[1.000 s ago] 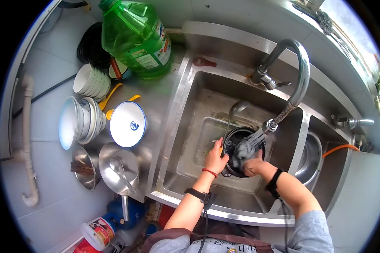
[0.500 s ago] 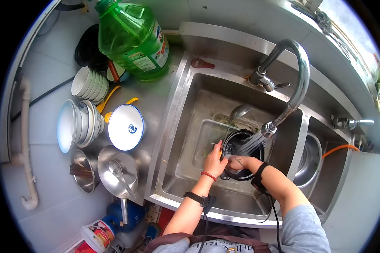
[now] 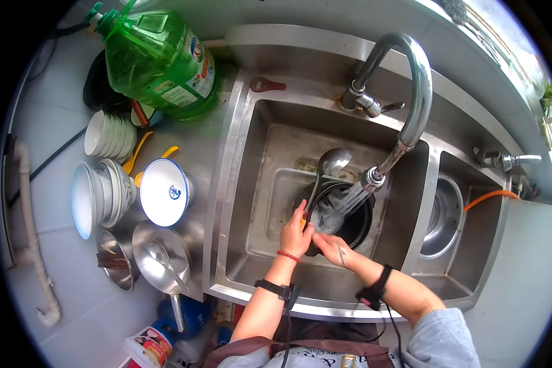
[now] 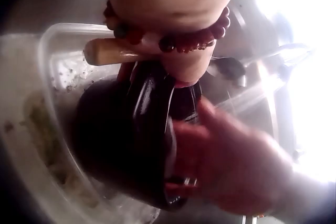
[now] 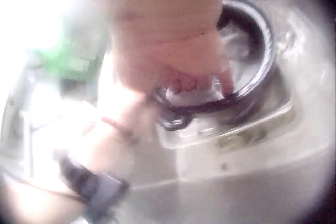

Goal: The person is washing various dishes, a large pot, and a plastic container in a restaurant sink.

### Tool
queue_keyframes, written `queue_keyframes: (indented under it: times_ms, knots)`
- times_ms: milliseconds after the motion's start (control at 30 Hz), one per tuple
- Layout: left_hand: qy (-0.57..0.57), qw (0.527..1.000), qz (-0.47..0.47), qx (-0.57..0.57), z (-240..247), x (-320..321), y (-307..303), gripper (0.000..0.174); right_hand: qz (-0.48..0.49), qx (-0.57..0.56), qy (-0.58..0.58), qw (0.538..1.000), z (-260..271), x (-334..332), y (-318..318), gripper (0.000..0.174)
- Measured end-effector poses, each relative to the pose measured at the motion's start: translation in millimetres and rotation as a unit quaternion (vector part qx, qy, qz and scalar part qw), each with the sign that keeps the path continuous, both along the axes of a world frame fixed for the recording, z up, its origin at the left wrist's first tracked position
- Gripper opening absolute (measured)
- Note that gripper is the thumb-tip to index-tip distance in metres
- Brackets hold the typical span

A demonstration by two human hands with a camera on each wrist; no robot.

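Pinching the near left wall of the dark pot (image 3: 359,224), my left hand (image 3: 294,236) has its thumb inside the rim and its fingers outside; the pot is in the larger basin (image 3: 245,190) of the sink. Compared with a second ago, my right hand (image 3: 332,248) lies farther left, away from the pot's right side and close up against my left, so I judge the rubbing is now at that near stretch of wall. Water (image 3: 343,205) from the tap (image 3: 373,179) pours into the pot in both moments, so rinsing looks unfinished to me. I cannot tell whether my right hand is pinching anything: the wrist views blur its fingers at the rim, and a whitish patch there could be water or a scrubber. The spray also hides much of the pot's bottom. Farther out, the ladle (image 3: 335,161) runs its dark handle down to my left hand, but I cannot make out if I hold it too. A tan handle (image 4: 105,51) shows beside that hand, its other end hidden. Beyond the divider lies a steel bowl (image 3: 448,224); at the bottom edge, a white bucket (image 3: 150,349) is cut off.
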State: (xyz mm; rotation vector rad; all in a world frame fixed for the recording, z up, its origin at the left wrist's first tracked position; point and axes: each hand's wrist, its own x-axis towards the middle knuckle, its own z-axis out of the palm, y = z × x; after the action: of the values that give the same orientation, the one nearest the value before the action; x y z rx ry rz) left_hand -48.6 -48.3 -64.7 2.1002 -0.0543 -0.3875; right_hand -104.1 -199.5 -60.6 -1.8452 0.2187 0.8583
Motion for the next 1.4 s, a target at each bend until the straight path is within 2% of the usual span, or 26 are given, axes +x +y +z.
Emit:
queue_keyframes:
  times_ms: [67, 133, 167, 200, 233, 300, 333, 367, 400, 433, 467, 500, 533, 567, 700, 800, 900, 967, 1033, 1100, 1133, 1167, 1200, 1300, 1367, 1400]
  knots:
    - [-0.007, 1.0, -0.01, 0.0, -1, 1, -1, 0.063, 0.204, -0.1, -0.078, 0.971, 12, -22, -37, 0.05]
    - [0.001, 1.0, -0.021, 0.003, 1, 3, -3, 0.063, 0.424, -0.334, -0.236, 0.808, 6, -22, -88, 0.03]
    - [0.001, 1.0, -0.025, 0.007, 2, 4, -3, 0.063, 0.582, -0.361, -0.182, 0.706, 29, 14, -101, 0.032]
    - [0.003, 1.0, -0.025, -0.001, 0, 3, -4, 0.062, 0.557, -0.419, -0.297, 0.653, 0, 12, -117, 0.034]
    - [-0.001, 1.0, -0.019, 0.007, 1, 2, -5, 0.062, 0.514, -0.436, -0.328, 0.662, 3, 18, -116, 0.038]
    - [-0.007, 1.0, -0.011, 0.018, 4, 1, -9, 0.06, 0.521, -0.39, -0.169, 0.74, -12, -2, -92, 0.039]
    - [-0.02, 1.0, -0.01, 0.014, 3, 0, -9, 0.06, 0.408, -0.271, -0.037, 0.871, -14, -9, -73, 0.04]
    - [-0.017, 1.0, -0.016, 0.015, 1, -1, -9, 0.06, 0.271, -0.134, 0.097, 0.948, -17, -11, -53, 0.04]
    - [-0.014, 1.0, -0.021, 0.016, -1, -2, -7, 0.061, 0.227, -0.06, 0.075, 0.969, -26, -8, -40, 0.043]
    - [-0.012, 0.999, -0.025, 0.018, -3, -3, -6, 0.062, 0.184, 0.015, 0.051, 0.982, -33, -3, -30, 0.045]
    - [0.019, 0.999, -0.026, 0.018, 0, -2, -4, 0.062, 0.239, -0.107, -0.119, 0.958, -14, 7, -21, 0.046]
    - [0.004, 1.0, -0.024, 0.012, -3, -1, -2, 0.061, 0.35, -0.213, -0.239, 0.88, -8, 29, -26, 0.051]
    - [-0.006, 1.0, -0.024, 0.007, -6, -2, 0, 0.061, 0.331, -0.258, -0.279, 0.863, -25, 42, -37, 0.051]
    - [-0.015, 1.0, -0.023, 0.0, -9, -4, 1, 0.061, 0.297, -0.282, -0.164, 0.898, -29, 62, -48, 0.054]
    - [-0.027, 0.999, -0.016, 0.017, -8, -4, -7, 0.059, 0.394, -0.363, -0.014, 0.844, -60, 36, -57, 0.057]
    - [-0.011, 0.999, -0.022, 0.032, -7, -8, -6, 0.058, 0.26, -0.197, 0.034, 0.945, -63, 24, -20, 0.056]
    - [0.007, 0.999, -0.022, 0.043, -4, -11, -3, 0.056, -0.095, -0.047, 0.037, 0.994, -69, 46, 8, 0.037]
    - [0.002, 1.0, -0.021, 0.014, -11, -13, 4, 0.05, -0.437, 0.138, 0.146, 0.877, -55, 71, -2, 0.018]
    - [0.029, 0.999, -0.01, -0.01, -17, -8, 6, 0.047, -0.577, 0.214, 0.096, 0.782, -57, 65, -4, 0.018]
    - [-0.007, 1.0, -0.02, -0.011, -22, -2, 0, 0.043, -0.461, 0.13, 0.081, 0.874, -51, 43, 15, 0.015]
    - [-0.015, 1.0, -0.017, -0.005, -15, 0, -6, 0.043, -0.308, 0.022, -0.063, 0.949, -58, 17, 19, 0.014]
    - [-0.024, 1.0, -0.014, 0.001, -12, 2, -9, 0.042, -0.135, -0.088, -0.203, 0.966, -68, -2, 15, 0.014]
    - [-0.073, 0.997, -0.01, -0.006, -27, 0, -8, 0.042, -0.001, -0.092, -0.165, 0.982, -61, -11, -7, 0.016]
    - [-0.036, 0.999, -0.015, 0.033, -13, 1, -8, 0.042, 0.295, -0.252, -0.13, 0.913, -15, -9, -78, 0.022]
    - [-0.016, 1.0, 0.001, 0.023, -11, -1, -9, 0.038, 0.407, -0.414, -0.242, 0.777, 1, 20, -95, 0.022]
    - [-0.007, 1.0, 0.009, 0.018, -11, 0, -11, 0.036, 0.393, -0.431, -0.256, 0.771, -11, 20, -91, 0.022]
